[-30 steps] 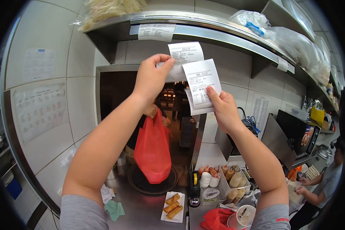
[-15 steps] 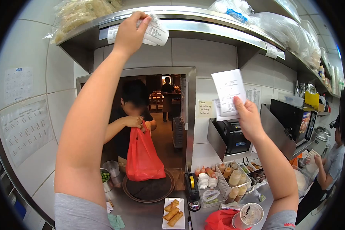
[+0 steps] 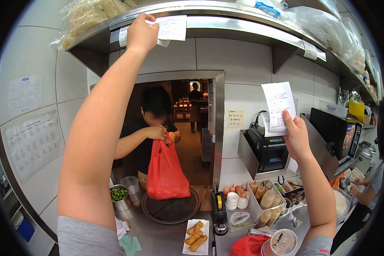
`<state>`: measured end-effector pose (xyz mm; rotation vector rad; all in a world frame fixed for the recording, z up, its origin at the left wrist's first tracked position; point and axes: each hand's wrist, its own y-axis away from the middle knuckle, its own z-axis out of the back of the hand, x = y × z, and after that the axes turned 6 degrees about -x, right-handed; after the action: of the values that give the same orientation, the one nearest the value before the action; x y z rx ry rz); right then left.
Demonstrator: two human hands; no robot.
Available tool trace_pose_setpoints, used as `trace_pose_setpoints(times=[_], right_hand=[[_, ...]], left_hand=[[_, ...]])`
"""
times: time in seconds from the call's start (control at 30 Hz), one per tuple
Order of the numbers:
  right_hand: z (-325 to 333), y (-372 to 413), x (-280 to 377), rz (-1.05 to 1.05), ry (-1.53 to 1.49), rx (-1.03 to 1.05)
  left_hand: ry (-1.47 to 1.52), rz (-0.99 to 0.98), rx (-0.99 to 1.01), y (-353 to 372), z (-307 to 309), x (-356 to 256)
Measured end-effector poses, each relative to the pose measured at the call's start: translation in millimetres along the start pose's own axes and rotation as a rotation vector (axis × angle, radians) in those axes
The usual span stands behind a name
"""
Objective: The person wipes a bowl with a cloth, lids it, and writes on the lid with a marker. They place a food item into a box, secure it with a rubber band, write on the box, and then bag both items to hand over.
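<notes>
Left hand (image 3: pixel 141 33) pinching ticket (image 3: pixel 171 28) at shelf edge (image 3: pixel 243 26), right hand (image 3: pixel 296 136) gripping receipt (image 3: pixel 278 106) upright

My left arm (image 3: pixel 100 136) is stretched up, nearly straight, and runs from lower left to the top of view. Left hand (image 3: pixel 141 33) is above head height, back of the hand toward me, wrist slightly bent, fingers (image 3: pixel 152 26) curled and pinched tight against the thumb. My right arm (image 3: pixel 318 196) is raised less, forearm rising steeply from the lower right. Right hand (image 3: pixel 296 138) is lower than the left and well apart from it, thumb side toward me, thumb pointing up and pressed into a pinch. Its other fingertips are hidden. Both forearms are bare, with short grey sleeves (image 3: pixel 87 239) at the shoulders.
</notes>
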<state>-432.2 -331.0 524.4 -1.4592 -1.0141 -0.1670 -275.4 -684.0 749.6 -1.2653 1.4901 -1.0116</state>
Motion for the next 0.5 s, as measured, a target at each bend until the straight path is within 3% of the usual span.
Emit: trace_pose_setpoints(times=[0.13, 0.27, 0.33, 0.5], right_hand=[[-7.6, 9.6, -12.5, -0.065, -0.015, 0.008], [-12.5, 30.3, -32.8, -0.157, 0.116, 0.117], [-10.3, 37.5, -39.1, -0.199, 0.200, 0.190], [-18.1, 32.2, -31.1, -0.260, 0.230, 0.242]], left_hand=[[-0.065, -0.112, 0.070, -15.4, -8.5, 2.3], [0.015, -0.081, 0.119, -17.3, -16.2, 4.6], [-0.215, -0.285, 0.132, -16.3, 0.6, -8.0], [-0.305, -0.266, 0.402, -41.0, 14.8, -11.8]])
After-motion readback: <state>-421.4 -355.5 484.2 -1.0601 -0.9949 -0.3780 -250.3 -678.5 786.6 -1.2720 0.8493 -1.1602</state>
